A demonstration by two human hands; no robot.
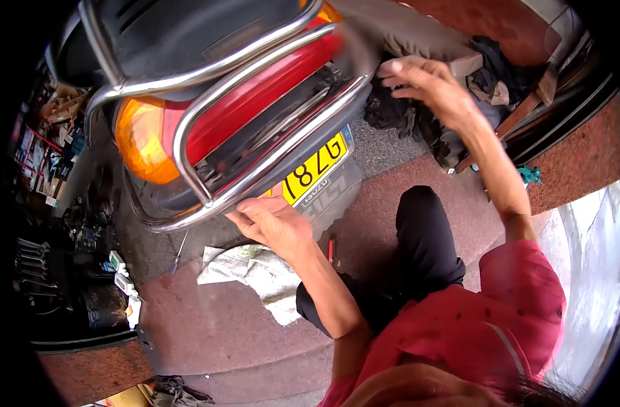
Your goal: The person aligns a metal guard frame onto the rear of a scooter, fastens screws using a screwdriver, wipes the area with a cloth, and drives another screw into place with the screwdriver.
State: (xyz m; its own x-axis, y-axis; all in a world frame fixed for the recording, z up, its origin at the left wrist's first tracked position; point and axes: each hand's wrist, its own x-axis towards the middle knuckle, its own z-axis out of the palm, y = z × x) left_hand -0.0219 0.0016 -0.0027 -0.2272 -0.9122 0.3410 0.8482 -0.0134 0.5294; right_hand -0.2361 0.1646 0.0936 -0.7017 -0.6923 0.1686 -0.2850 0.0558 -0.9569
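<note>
Behind a motor scooter, the chrome rear guard bar [289, 146] runs across below the red tail light [255, 95]. My left hand [279, 227] is at the underside of the bar's lower left part, thumb and fingers closed against it; some fingertips are hidden. Just right of that hand is the yellow licence plate [316, 169], above a dark mud flap [337, 197]. My right hand [428, 85] is raised beside the bar's right end, fingers spread and apart from each other, holding nothing. The bar's upper right end looks blurred.
A white cloth [255, 271] lies on the reddish floor mat, with a screwdriver [179, 254] and a red-handled item [331, 251] near it. Wrenches [35, 268] and small bottles [125, 285] stand at left. Dark cloths [496, 68] are piled at the right.
</note>
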